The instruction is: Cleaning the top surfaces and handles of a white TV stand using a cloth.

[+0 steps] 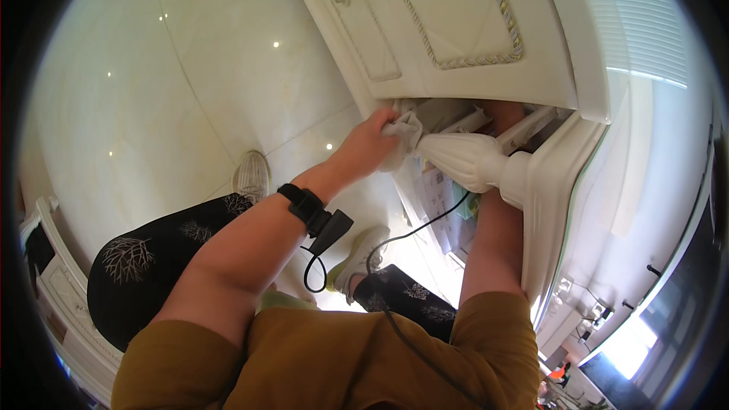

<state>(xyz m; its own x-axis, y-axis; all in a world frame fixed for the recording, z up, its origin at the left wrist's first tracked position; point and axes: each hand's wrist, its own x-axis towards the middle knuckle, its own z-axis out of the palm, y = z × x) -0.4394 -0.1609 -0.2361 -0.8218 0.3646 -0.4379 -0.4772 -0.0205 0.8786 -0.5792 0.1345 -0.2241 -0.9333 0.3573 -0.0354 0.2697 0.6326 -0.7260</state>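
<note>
My left hand (370, 145) grips a crumpled light grey cloth (405, 130). The cloth is pressed around the narrow end of a fluted, turned white column (458, 158) on a white cabinet. My right forearm passes behind that column into the open space of the cabinet. Only a small part of my right hand (504, 114) shows there, beside a pale slatted part (527, 128). Its fingers are hidden by the cabinet, so what it holds or touches cannot be seen. A cabinet front (455, 17) with twisted rope trim lies just beyond both hands.
Papers or boxes (437, 199) bearing print stand inside the cabinet, below the column. A black cable (421, 232) hangs across my front. The glass-edged cabinet top (561, 205) runs at right, near a television screen (643, 341). Glossy floor tiles (228, 68) extend left.
</note>
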